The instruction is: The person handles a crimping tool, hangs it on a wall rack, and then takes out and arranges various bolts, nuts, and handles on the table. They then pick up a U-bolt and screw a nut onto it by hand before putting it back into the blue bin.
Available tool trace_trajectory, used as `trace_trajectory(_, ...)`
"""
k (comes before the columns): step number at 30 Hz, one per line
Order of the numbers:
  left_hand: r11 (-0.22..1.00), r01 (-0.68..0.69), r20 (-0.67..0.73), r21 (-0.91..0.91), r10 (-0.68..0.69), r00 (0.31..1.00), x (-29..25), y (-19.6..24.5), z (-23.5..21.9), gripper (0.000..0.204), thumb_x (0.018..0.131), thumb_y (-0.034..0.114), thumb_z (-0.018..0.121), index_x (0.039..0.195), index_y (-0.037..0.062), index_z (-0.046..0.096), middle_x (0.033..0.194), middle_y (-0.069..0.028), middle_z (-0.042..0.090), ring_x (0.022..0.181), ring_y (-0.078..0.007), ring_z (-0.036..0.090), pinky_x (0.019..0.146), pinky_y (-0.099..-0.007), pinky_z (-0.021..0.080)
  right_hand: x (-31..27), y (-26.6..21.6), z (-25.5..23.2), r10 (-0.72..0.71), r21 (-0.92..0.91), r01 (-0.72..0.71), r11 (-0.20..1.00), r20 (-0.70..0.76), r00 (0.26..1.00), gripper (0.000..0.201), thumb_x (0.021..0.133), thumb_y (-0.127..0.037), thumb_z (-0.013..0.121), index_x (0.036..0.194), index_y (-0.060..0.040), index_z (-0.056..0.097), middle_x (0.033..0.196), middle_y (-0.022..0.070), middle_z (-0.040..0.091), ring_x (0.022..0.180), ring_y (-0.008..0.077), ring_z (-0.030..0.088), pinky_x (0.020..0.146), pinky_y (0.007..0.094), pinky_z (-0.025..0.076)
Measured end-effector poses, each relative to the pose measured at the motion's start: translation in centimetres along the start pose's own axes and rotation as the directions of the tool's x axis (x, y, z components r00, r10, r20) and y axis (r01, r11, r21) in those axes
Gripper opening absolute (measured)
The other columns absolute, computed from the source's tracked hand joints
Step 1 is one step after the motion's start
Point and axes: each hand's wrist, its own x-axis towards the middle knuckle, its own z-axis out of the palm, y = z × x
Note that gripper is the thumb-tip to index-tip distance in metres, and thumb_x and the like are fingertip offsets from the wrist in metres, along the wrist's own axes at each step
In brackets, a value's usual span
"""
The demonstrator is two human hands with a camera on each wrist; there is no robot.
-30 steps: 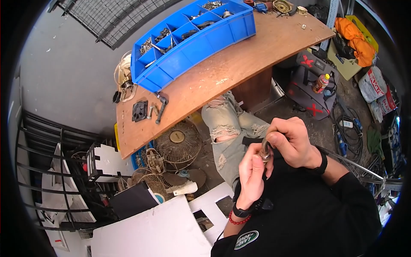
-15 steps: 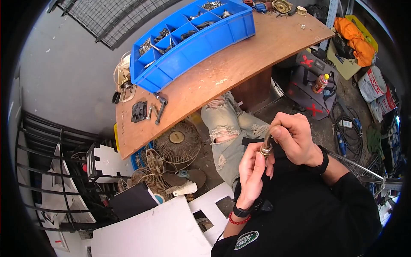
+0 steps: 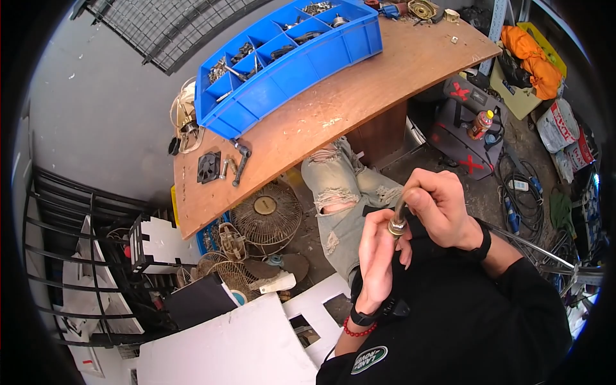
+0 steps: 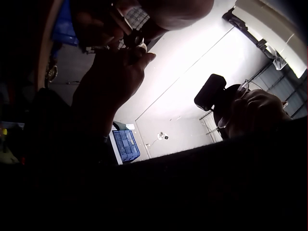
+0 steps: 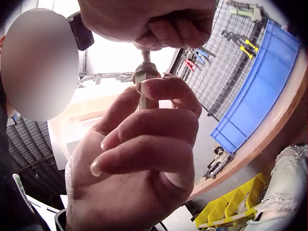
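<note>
Both hands hold a curved metal bolt (image 3: 401, 209) with a shiny hex nut (image 3: 396, 227) on it, in front of the black sweatshirt. My right hand (image 3: 440, 210) grips the bent upper end, fingers curled round it. My left hand (image 3: 375, 258), with a red bead bracelet at the wrist, pinches just at the nut from below. In the right wrist view the hex nut (image 5: 146, 73) and a thinner shank above it show between the right hand (image 5: 154, 21) and the left hand's bent fingers (image 5: 159, 125). The left wrist view is very dark; both hands appear as silhouettes.
A wooden table (image 3: 359, 115) bears a blue divided bin (image 3: 301, 83) of small hardware. A small black fan (image 3: 209, 167), bolts (image 3: 224, 168) and a dark angled tool (image 3: 242, 163) lie near its left end. A caged fan (image 3: 265, 208) stands below; a toolbox (image 3: 467, 138) sits at right.
My left thumb and fingers have shifted about the nut, and more of the nut and shank shows than one second ago. My right hand has moved up slightly, keeping its grip.
</note>
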Motion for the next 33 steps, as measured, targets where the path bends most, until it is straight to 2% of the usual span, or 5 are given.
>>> trace_trajectory(9, 0.998, 0.036, 0.197, -0.052, -0.026, 0.98, 0.0, -1.7, -2.3, 0.05, 0.11, 0.041, 0.03, 0.112, -0.004, 0.052, 0.088, -0.01, 0.055, 0.061, -0.0102, 0.045, 0.054, -0.0228, 0.039, -0.1, -0.7, 0.3, 0.1, 0.123, -0.102, 0.987, 0.023, 0.995, 0.025, 0.099, -0.014, 0.06, 0.079, 0.001, 0.06, 0.06, 0.0066, 0.061, 0.051, 0.0114, 0.058, 0.049, 0.0263, 0.044)
trace_trajectory(12, 0.991, 0.063, 0.194, -0.119, -0.039, 0.98, 0.0, -1.4, -2.1, 0.047, 0.108, 0.041, 0.033, 0.116, -0.0025, 0.049, 0.092, -0.0118, 0.054, 0.058, -0.012, 0.045, 0.049, -0.0255, 0.038, -0.1, -0.2, 0.3, 0.034, 0.051, -0.032, 0.998, -0.028, 0.999, 0.026, 0.1, -0.014, 0.059, 0.079, 0.0007, 0.059, 0.06, 0.0059, 0.06, 0.051, 0.0107, 0.058, 0.049, 0.0259, 0.043)
trace_trajectory(19, 0.997, 0.035, 0.083, 0.062, -0.04, 0.996, 0.0, -0.8, -0.9, 0.041, 0.109, 0.038, 0.034, 0.119, -0.0003, 0.046, 0.09, -0.0098, 0.054, 0.055, -0.0104, 0.042, 0.048, -0.024, 0.039, -0.1, 0.1, 0.2, 0.116, 0.037, -0.113, 0.993, -0.074, 0.991, 0.027, 0.1, -0.016, 0.058, 0.079, 0.0006, 0.059, 0.058, 0.0035, 0.054, 0.052, 0.0068, 0.049, 0.049, 0.0261, 0.039)
trace_trajectory(25, 0.946, 0.243, 0.09, -0.217, -0.228, 0.969, 0.3, -2.0, -2.4, 0.047, 0.11, 0.042, 0.028, 0.115, -0.0002, 0.049, 0.075, -0.0072, 0.05, 0.053, -0.0105, 0.04, 0.044, -0.0239, 0.037, 0.1, 1.3, 1.5, 0.234, 0.049, -0.23, 0.972, -0.088, 0.968, 0.035, 0.101, -0.021, 0.059, 0.074, 0.0014, 0.055, 0.058, 0.0023, 0.044, 0.057, 0.0052, 0.039, 0.049, 0.0274, 0.034)
trace_trajectory(33, 0.962, 0.248, 0.015, -0.11, -0.248, 0.969, 0.7, -1.3, -0.5, 0.036, 0.111, 0.035, 0.03, 0.119, 0.0031, 0.046, 0.091, -0.0097, 0.053, 0.052, -0.0098, 0.042, 0.04, -0.0241, 0.043, 0.1, 2.8, 1.3, 0.372, 0.115, -0.36, 0.926, -0.109, 0.922, 0.045, 0.104, -0.03, 0.055, 0.07, -0.0003, 0.053, 0.059, -0.0014, 0.041, 0.059, 0.0054, 0.036, 0.05, 0.0291, 0.032)
